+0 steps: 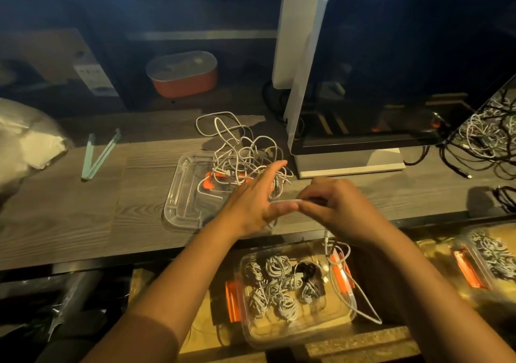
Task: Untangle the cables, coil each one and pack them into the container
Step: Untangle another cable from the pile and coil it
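Note:
A tangle of white cables [240, 150] lies on the wooden desk, partly over a clear lid [181, 195] with orange clips. My left hand [254, 203] is spread with straight fingers beside the tangle, and a white cable loops over its thumb. My right hand [335, 206] pinches that same white cable [284, 201] just right of the left hand. The cable's loose end [349, 287] hangs down past the desk edge. Below the desk, a clear container [343, 323] holds several coiled cables [279, 284].
A monitor [405, 64] stands at the right rear with a second cable tangle [485, 136] beside it. An orange lidded box [183, 74] sits at the back, green tongs [97, 154] at the left. Another container of cables [491, 254] is at the lower right.

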A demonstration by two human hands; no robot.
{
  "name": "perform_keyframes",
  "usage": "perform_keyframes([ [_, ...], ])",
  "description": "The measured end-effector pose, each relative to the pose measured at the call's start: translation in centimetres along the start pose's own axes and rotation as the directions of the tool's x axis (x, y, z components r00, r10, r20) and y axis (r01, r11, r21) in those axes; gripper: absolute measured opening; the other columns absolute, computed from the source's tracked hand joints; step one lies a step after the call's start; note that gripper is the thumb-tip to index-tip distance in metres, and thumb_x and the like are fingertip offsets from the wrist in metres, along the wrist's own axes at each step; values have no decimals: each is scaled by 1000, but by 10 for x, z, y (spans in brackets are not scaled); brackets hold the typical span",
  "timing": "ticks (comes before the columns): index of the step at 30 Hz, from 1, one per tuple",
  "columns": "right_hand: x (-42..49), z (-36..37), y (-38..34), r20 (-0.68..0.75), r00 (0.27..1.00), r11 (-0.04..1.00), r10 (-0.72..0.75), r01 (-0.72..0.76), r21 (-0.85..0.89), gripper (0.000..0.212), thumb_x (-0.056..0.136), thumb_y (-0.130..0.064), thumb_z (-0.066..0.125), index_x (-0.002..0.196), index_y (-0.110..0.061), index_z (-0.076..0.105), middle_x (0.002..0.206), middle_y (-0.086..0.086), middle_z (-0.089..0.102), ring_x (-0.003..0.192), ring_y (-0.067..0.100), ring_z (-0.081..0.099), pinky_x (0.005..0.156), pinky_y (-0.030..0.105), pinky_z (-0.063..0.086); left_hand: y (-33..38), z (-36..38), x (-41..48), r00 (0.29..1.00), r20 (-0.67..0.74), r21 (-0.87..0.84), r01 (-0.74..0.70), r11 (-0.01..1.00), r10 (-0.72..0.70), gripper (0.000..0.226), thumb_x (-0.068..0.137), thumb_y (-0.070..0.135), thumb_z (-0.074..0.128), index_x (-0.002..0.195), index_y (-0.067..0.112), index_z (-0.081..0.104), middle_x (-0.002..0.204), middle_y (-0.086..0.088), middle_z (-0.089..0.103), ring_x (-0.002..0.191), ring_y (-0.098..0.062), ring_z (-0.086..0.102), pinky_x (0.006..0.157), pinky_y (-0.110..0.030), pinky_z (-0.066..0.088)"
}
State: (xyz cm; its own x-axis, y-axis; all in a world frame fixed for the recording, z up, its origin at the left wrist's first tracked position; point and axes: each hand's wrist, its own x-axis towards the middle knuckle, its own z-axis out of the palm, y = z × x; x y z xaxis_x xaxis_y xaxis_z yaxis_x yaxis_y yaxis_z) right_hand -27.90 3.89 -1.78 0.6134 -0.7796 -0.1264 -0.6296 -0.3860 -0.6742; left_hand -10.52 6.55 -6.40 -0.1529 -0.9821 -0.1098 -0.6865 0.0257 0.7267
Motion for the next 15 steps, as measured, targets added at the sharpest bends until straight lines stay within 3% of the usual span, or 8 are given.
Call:
perform_keyframes([
  [2, 4, -7, 3, -63, 998, 999, 0, -3, -48, 5, 82, -36, 63, 78, -38, 61, 81, -12, 59, 76, 5, 56, 69, 29, 52, 5, 4, -1, 998, 51, 131, 31, 991, -38, 92, 72, 68, 59, 145, 39, 11, 118, -4, 59, 103, -20, 58, 81, -31, 44],
  [3, 6, -9, 5, -81, 997, 997, 6, -12, -78, 2, 81, -35, 65, 79, -35, 63, 81, -13, 59, 77, 6, 56, 69, 31, 53, 5, 7, -2, 998, 56, 215, 13, 977, -26, 85, 78, 55, 65, 144, 40, 15, 112, -1, 61, 96, -18, 58, 76, -28, 43],
  [6, 8, -14, 12, -63, 998, 998, 21, -25, -65, 8, 82, -31, 66, 78, -36, 61, 82, -13, 60, 77, 6, 56, 69, 29, 51, 8, 9, -3, 997, 66, 304, -63, 951, 45, 46, 87, 37, 60, 131, 39, 45, 96, 5, 66, 82, -11, 59, 69, -23, 44],
  [8, 8, -14, 18, -37, 999, 1000, 27, -27, -1, 14, 84, -28, 63, 76, -38, 58, 81, -12, 59, 77, 7, 55, 67, 24, 48, 7, 9, -6, 994, 106, 105, -43, 994, 32, 24, 92, 30, 55, 115, 36, 59, 72, 8, 61, 62, -7, 54, 60, -21, 44],
  [10, 9, -10, 27, -62, 997, 998, 38, -35, 44, 16, 86, -25, 62, 76, -37, 58, 80, -10, 59, 76, 8, 55, 64, 21, 45, 7, 10, -8, 991, 131, -212, 26, 977, 2, 23, 96, 20, 49, 112, 32, 59, 63, 6, 57, 57, -8, 56, 63, -23, 47],
  [12, 9, -2, 36, -124, 990, 991, 69, -54, 119, 12, 88, -26, 59, 77, -32, 59, 78, -6, 59, 74, 10, 54, 63, 24, 43, 12, 11, -11, 989, 148, -548, 103, 830, -26, 33, 98, 10, 42, 129, 18, 50, 80, 1, 64, 72, -4, 64, 73, -22, 53],
  [15, 3, 15, 46, -159, 982, 987, 104, -83, 136, 22, 94, -32, 46, 82, -22, 61, 76, -5, 57, 72, 8, 53, 63, 23, 42, 24, 12, -13, 996, 62, -834, 83, 545, -57, 39, 97, 5, 37, 136, 5, 39, 124, -3, 56, 110, -7, 58, 92, -22, 49],
])
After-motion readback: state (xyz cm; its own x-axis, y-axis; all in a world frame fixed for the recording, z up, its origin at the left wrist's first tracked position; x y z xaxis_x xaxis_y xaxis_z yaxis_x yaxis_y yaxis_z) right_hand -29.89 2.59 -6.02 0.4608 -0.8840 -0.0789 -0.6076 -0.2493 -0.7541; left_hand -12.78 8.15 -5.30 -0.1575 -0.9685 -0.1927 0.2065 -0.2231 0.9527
